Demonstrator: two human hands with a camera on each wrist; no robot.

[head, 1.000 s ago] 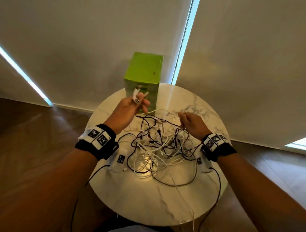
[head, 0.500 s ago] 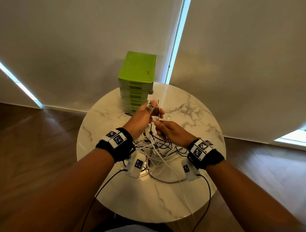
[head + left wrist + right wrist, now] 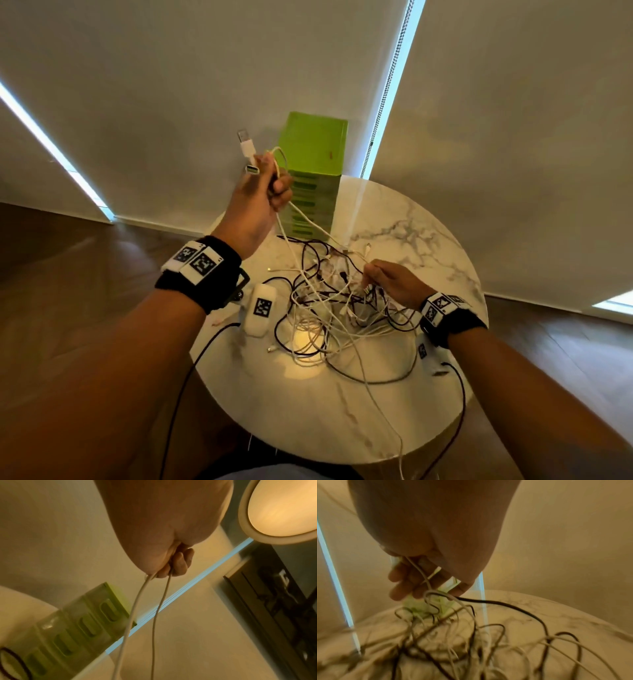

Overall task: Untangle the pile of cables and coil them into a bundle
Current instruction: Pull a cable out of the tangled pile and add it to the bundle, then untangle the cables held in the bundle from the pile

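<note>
Since half a second earlier, when both hands met low over the tangle, the left hand (image 3: 258,202) had risen well above the worktop (image 3: 346,416) and the right hand (image 3: 394,284) had dropped back to the heap. At the left, the raised fist had its fingers (image 3: 180,564) curled round a white cable (image 3: 284,222), whose USB plug (image 3: 246,144) stuck up above the knuckles with a second small plug just beside it; two pale strands ran down from the fist toward the pile. Behind that hand a green drawer box (image 3: 313,178) stood at the far edge of the round marble top, before pale roller blinds (image 3: 513,137). In the middle, the pile of cables (image 3: 337,308), white and black strands looped through one another, lay on the worktop, and one white strand trailed off the near edge. At the right, the lower hand's fingers (image 3: 404,581) were bent into the top of the tangle and pinched a thin white strand (image 3: 423,574). Black wristbands with coded markers (image 3: 198,265) sat on both wrists.
</note>
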